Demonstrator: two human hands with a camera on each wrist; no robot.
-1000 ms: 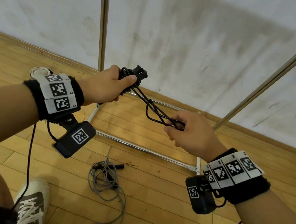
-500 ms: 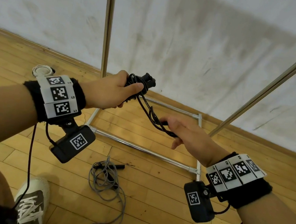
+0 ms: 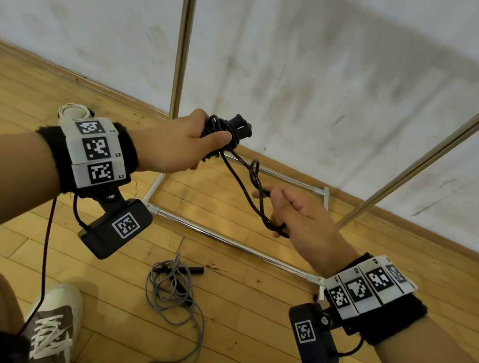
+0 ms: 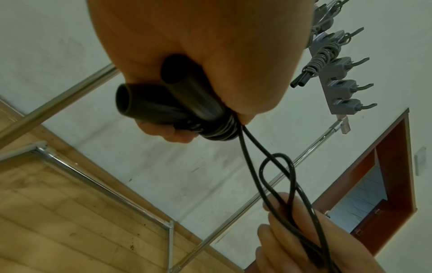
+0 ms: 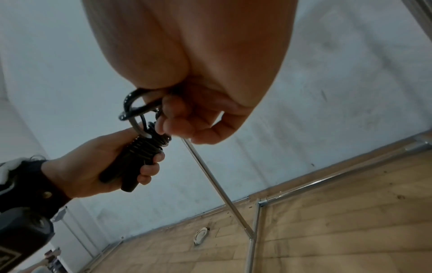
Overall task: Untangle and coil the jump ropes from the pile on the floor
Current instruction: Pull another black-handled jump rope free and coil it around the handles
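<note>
My left hand (image 3: 185,142) grips the two black handles (image 3: 238,126) of a black jump rope held side by side, with cord wound round them (image 4: 224,129). A doubled, twisted length of the black cord (image 3: 247,185) runs down to my right hand (image 3: 295,217), whose curled fingers hold its looped end (image 5: 138,109). The thumb of my left hand presses on the windings. A grey jump rope (image 3: 171,295) with black handles lies tangled on the wooden floor between my feet.
A chrome rack frame (image 3: 223,241) stands on the floor below my hands, its uprights (image 3: 184,36) rising against the white wall. Higher on the rack a grey hook bar holds a coiled grey rope (image 4: 320,61). My shoes (image 3: 51,330) are near the bottom edge.
My left hand has lifted slightly with the handles. My right hand has dropped lower and to the right, stretching the twisted black cord between the hands.
</note>
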